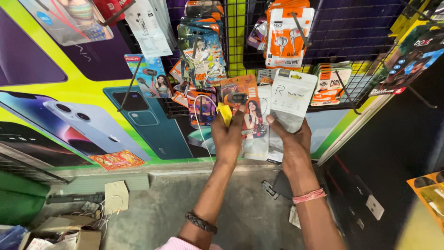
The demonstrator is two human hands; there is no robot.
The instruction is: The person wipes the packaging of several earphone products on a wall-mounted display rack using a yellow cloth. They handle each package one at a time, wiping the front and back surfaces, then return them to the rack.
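Observation:
My left hand [228, 135] is closed around a yellow cloth [225, 112] and presses against a hanging orange earphone packet [245, 111] with a picture of a person on it. A thin white cable [200, 125] hangs down just left of that hand. My right hand [292, 139] grips the lower edge of a white earbuds pouch [292, 98] that hangs from a hook on the black wire rack [351, 32]. Both hands are raised in front of the rack, side by side. A dark braided band is on my left wrist and a pink thread on my right.
More accessory packets hang on the rack: an orange-and-white earphone pack [286, 37], teal packs [203, 51], a blue pack [150, 76]. A phone poster [69, 115] covers the wall at left. Below lie a concrete ledge [185, 185], cardboard boxes [69, 231] and loose wires.

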